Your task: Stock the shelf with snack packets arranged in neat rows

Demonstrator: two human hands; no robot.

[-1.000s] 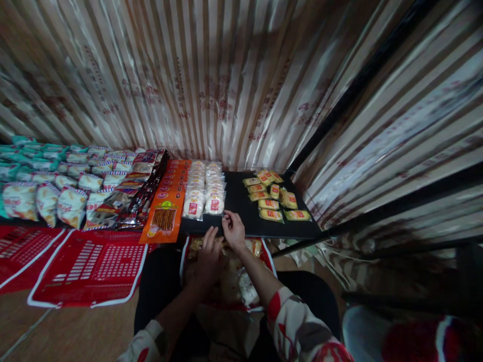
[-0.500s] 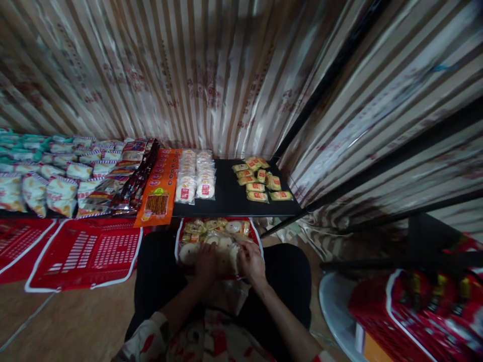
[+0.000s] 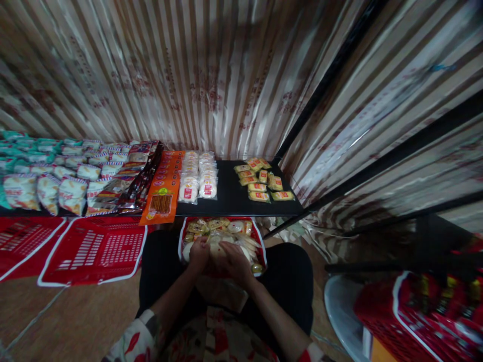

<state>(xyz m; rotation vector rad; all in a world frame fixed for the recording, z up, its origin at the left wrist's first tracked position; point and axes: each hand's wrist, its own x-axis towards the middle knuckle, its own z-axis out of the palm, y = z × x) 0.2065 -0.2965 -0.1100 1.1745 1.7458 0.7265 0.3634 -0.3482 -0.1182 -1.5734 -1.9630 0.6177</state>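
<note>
A red basket with a white rim [image 3: 263, 247] sits between my knees, filled with clear packets. My left hand [image 3: 199, 254] is closed on the left side of a clear packet of round white crackers [image 3: 216, 246] at the basket's near side. From the right, my right hand [image 3: 234, 260] lies over the same packet, its fingers curled around it; the thumb is partly hidden. More packets of white crackers [image 3: 249, 245] stand to the right of that hand. Small yellow-wrapped snacks [image 3: 199, 226] lie at the back of the basket.
On the black shelf [image 3: 229, 183] in front lie two rows of white cracker packets [image 3: 189, 188], yellow snack packets [image 3: 258, 187], an orange bag [image 3: 162, 191], brown bags [image 3: 138, 176] and white bags [image 3: 71, 193]. Red baskets [image 3: 105, 246] stand at left; another [image 3: 377, 311] holds red packages at right.
My right hand has moved left, from the basket's right side onto the packet beside my left hand. My left hand has shifted slightly up and left. The view has turned slightly.
</note>
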